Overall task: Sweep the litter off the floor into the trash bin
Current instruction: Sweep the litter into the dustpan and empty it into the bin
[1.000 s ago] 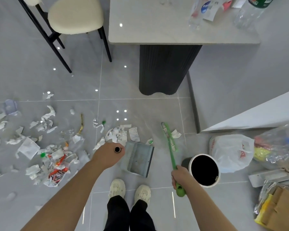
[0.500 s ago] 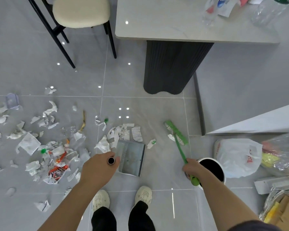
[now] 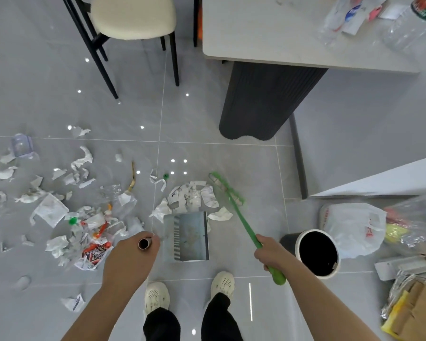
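My left hand (image 3: pixel 130 257) grips the top of the dustpan handle; the grey dustpan (image 3: pixel 186 236) rests flat on the floor in front of my shoes. My right hand (image 3: pixel 271 253) holds the green broom (image 3: pixel 241 217), whose head lies on the floor just right of a small heap of torn paper (image 3: pixel 192 195) at the pan's far lip. More litter (image 3: pixel 84 225), paper scraps and wrappers, is spread over the floor to the left. The round trash bin (image 3: pixel 317 253), white-rimmed and dark inside, stands at my right.
A table (image 3: pixel 293 43) on a dark fluted pedestal (image 3: pixel 266 102) stands ahead right, a cream chair (image 3: pixel 130 18) ahead left. Plastic bags (image 3: pixel 352 227), cardboard and packaging (image 3: pixel 413 301) crowd the floor right of the bin. A white panel (image 3: pixel 391 178) leans at the right.
The broom head has swung left toward the paper heap by the dustpan. The dustpan has shifted slightly and squared up; my view has tilted down and left.
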`<state>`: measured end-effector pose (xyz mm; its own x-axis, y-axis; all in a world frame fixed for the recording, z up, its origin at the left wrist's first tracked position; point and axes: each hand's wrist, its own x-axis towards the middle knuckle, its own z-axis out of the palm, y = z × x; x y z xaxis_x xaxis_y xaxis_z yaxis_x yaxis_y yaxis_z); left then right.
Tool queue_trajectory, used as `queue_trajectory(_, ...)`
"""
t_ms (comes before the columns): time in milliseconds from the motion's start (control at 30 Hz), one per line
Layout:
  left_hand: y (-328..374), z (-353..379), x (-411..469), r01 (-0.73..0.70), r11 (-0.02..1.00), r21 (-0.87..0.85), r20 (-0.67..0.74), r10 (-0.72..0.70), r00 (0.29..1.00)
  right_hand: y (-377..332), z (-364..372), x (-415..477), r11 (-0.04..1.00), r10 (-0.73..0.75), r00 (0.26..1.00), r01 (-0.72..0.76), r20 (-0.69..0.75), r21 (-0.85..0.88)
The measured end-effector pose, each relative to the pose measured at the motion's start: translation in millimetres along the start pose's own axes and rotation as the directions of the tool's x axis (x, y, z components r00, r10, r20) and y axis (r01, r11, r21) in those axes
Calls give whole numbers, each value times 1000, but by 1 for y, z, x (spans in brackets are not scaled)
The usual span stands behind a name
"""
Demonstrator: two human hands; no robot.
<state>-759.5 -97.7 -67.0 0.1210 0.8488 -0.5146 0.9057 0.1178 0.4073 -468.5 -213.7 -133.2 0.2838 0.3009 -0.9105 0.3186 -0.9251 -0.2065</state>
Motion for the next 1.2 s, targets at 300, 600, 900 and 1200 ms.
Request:
queue_trajectory(300,-58,-39,3,-59,998,0,4,59,998,-124,62,42,828,-146,988,94,-51,-554)
queue_trajectory(600,-82,-51,-7,-47,999,-6,27,47,999,-48,52,9,676,-51,996,-19,-72,-737)
queue_trajectory(900,-54,-32,-14,36,996,-78,-17,-38,999,9,27,-37,849,50,996,-83,-77,-522)
queue_trajectory(1200,-26,1,6,-71,989,132,10,70,997,52,68,-35,950,280,955,-290,-99,-117)
